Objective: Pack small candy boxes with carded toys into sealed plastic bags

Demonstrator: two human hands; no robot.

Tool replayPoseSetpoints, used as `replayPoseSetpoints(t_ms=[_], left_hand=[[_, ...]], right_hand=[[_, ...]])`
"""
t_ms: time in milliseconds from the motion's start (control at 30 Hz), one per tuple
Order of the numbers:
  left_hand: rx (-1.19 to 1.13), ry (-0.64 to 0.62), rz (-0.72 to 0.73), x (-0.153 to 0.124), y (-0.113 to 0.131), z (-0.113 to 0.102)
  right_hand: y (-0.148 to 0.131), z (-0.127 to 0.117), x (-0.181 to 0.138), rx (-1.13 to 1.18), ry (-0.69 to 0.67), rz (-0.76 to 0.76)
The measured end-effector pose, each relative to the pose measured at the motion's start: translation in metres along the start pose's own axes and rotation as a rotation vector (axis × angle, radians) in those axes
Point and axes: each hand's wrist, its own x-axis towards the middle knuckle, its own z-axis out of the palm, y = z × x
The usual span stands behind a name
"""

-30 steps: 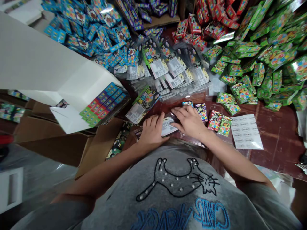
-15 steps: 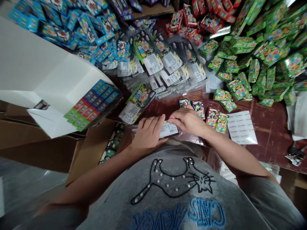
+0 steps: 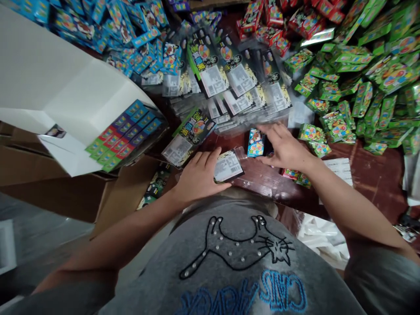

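My left hand (image 3: pixel 200 177) lies over a clear plastic pouch with a black-edged printed label (image 3: pixel 229 166), fingers along one side and thumb at the near edge, holding it on the table. The pouch's clear end points toward my right hand (image 3: pixel 284 146). That hand is open, thumb and fingers apart, over the spot of a small purple box that it mostly hides. Close by its fingertips is a small blue box (image 3: pixel 256 142); contact is unclear. Under my right wrist, a red box (image 3: pixel 290 173) and a green box (image 3: pixel 303 180) are partly covered.
Printed pouches (image 3: pixel 213 81) overlap beyond my hands, with one single pouch (image 3: pixel 188 138) nearer. Piles of blue boxes (image 3: pixel 144 48), red boxes (image 3: pixel 272 26) and green boxes (image 3: pixel 364 87) surround them. A white carton (image 3: pixel 65 83) stands left; a sticker sheet (image 3: pixel 337 170) lies right.
My right hand has left the pouch and moved right to the row of small boxes, its fingers spreading. The blue box now shows fully. My left hand stays on the pouch.
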Motion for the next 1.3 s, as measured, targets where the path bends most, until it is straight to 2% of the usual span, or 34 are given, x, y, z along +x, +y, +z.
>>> replayPoseSetpoints(t_ms=[100,267,367,533,633,700,800,867,933,1033,1167,1300], left_hand=[[-0.017,0.055,0.005,-0.001,0.001,0.0],[-0.063,0.08,0.056,0.004,0.0,-0.001],[-0.111,0.074,0.103,0.008,-0.002,0.002],[-0.134,0.093,0.163,0.013,-0.007,0.013],[-0.14,0.101,0.203,0.017,-0.01,0.016],[-0.127,0.085,0.205,0.019,-0.011,0.017],[-0.091,0.04,0.177,0.022,-0.011,0.016],[-0.08,0.031,0.178,0.024,-0.009,0.016],[-0.097,0.046,0.189,0.026,-0.008,0.015],[-0.144,0.061,0.173,0.028,-0.009,0.013],[-0.173,-0.026,0.221,0.031,-0.015,0.011],[-0.18,-0.056,0.267,0.036,-0.021,0.011]], right_hand=[[-0.019,0.006,-0.001,0.027,0.085,-0.014],[-0.032,0.009,-0.008,0.173,-0.084,-0.152],[-0.031,0.013,-0.012,0.185,-0.102,-0.189],[-0.034,0.027,-0.017,0.111,-0.015,-0.135],[-0.041,0.027,-0.025,0.102,-0.009,-0.12],[-0.046,0.021,-0.033,0.041,0.017,-0.055],[-0.051,0.007,-0.047,-0.182,0.129,0.257],[-0.052,0.0,-0.054,-0.294,0.146,0.426],[-0.051,-0.003,-0.057,-0.307,0.118,0.462],[-0.046,-0.007,-0.053,-0.145,0.047,0.314],[-0.032,-0.012,-0.04,0.118,-0.15,0.014],[-0.016,-0.003,-0.026,0.151,-0.162,-0.056]])
